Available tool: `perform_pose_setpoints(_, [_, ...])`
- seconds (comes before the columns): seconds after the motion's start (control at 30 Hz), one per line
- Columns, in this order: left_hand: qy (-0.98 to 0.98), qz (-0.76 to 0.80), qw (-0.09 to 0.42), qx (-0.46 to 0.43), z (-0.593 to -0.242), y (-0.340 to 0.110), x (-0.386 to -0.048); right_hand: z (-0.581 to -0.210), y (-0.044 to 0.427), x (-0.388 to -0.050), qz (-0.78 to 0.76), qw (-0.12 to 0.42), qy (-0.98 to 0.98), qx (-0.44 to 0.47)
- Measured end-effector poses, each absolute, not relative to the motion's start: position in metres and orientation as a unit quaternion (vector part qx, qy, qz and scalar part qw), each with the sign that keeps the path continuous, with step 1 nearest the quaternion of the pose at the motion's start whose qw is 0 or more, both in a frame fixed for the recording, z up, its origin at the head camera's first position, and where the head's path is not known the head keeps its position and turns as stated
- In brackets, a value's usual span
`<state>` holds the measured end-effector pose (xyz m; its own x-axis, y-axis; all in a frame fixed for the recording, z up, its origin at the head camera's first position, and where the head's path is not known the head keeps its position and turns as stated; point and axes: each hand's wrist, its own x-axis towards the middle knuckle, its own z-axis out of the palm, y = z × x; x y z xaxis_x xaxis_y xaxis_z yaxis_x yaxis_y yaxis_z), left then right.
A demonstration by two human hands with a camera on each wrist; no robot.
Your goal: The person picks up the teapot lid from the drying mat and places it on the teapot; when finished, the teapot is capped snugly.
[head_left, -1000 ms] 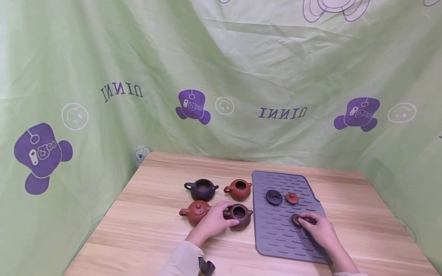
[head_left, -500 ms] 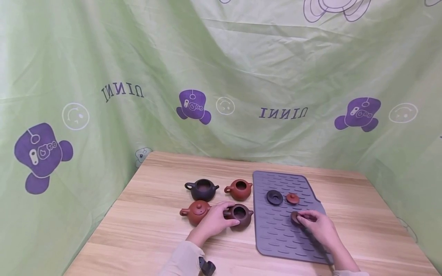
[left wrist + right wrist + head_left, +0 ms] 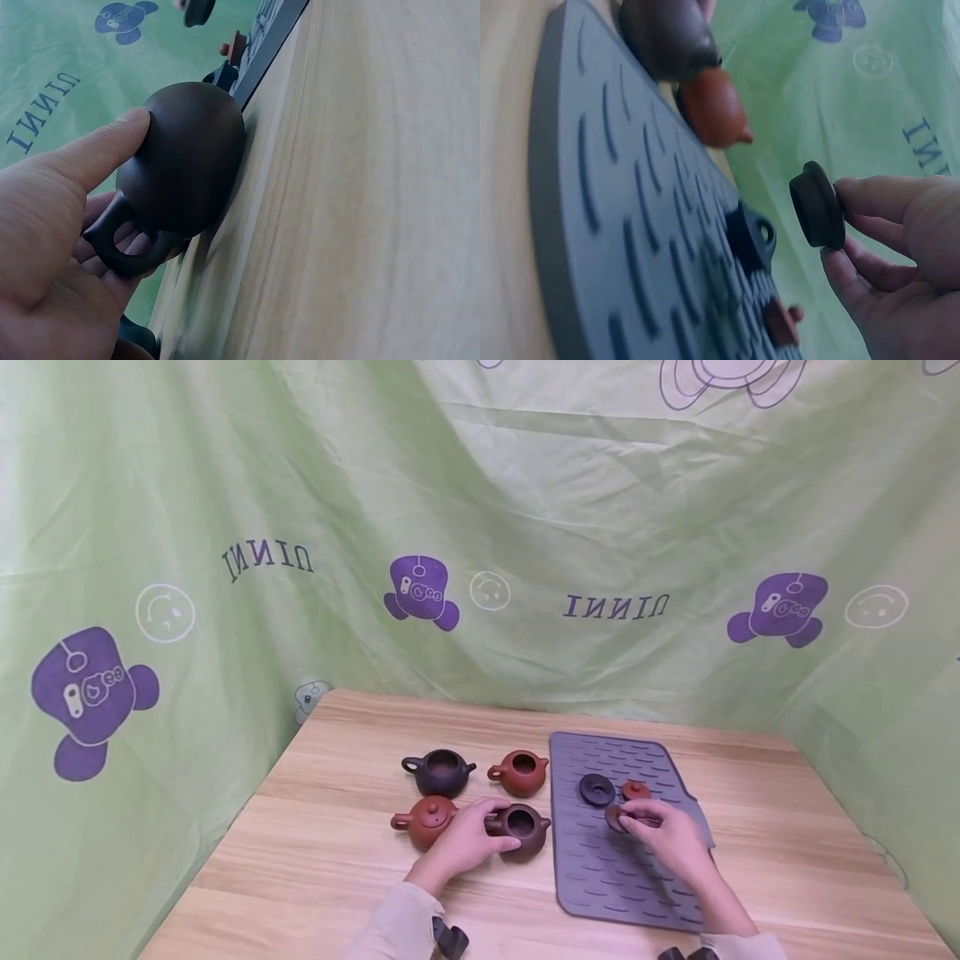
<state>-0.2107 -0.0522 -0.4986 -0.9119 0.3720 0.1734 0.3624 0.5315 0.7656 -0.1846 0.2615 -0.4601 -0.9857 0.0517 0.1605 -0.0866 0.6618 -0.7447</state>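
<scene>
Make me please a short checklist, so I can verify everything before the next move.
1. Brown lid pinched in the right grip: ok.
2. Lid's underside turned down: ok, it faces the grey mat.
3. Brown teapot held by the left grip: ok.
4. Teapot's opening uncovered: ok.
5. Lid over the opening: not ok, it hovers above the mat.
6. Lid fits the opening: cannot tell.

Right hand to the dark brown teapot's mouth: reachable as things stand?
Likely yes. The left hand holds the dark brown teapot from the side, leaving its mouth uncovered, and nothing seems to stand between it and the right hand, which pinches a dark brown lid.
</scene>
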Motion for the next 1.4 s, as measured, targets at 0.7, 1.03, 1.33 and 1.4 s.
perform_pose_setpoints(0.7, [0.878, 0.433, 0.017, 0.204, -0.496, -0.053, -0.212, -0.452, 0.183, -0.202, 0.49, 0.061, -0.862, 0.112])
perform_pose_setpoints(1.03, [0.88, 0.428, 0.022, 0.207, -0.495, -0.053, -0.211, -0.457, 0.161, -0.205, 0.475, 0.056, -0.868, 0.132])
perform_pose_setpoints(1.33, [0.882, 0.419, 0.016, 0.213, -0.494, -0.053, -0.21, -0.465, 0.146, -0.206, 0.464, 0.052, -0.872, 0.144])
perform_pose_setpoints(1.4, [0.882, 0.42, 0.016, 0.212, -0.495, -0.053, -0.21, -0.468, 0.145, -0.206, 0.458, 0.057, -0.874, 0.151])
